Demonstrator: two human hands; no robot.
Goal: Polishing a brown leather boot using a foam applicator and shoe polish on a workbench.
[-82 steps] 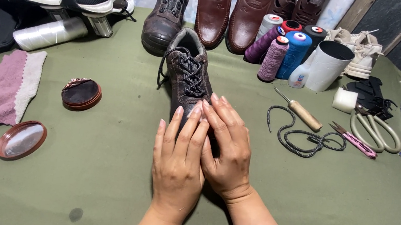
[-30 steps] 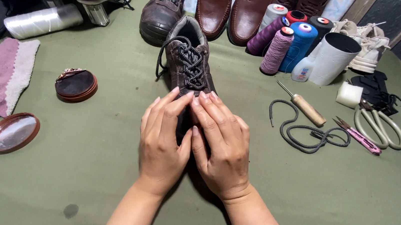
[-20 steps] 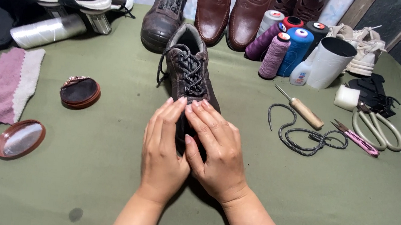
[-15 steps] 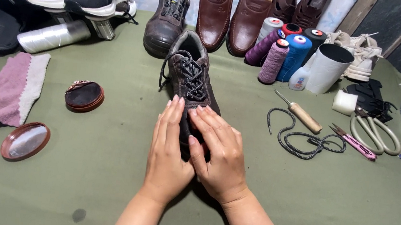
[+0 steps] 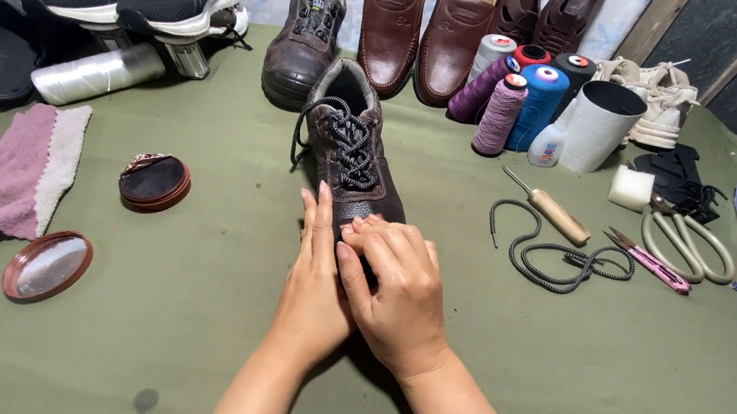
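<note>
Covering brown shoe [image 5: 351, 154] toe: L hand [image 5: 316, 280] flat, R hand [image 5: 397, 284] curled, grip prob. hidden.

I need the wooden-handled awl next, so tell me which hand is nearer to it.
Right. The right hand rests on the toe of the brown laced shoe, below and left of the awl; the left hand lies beyond it, farther left.
</note>
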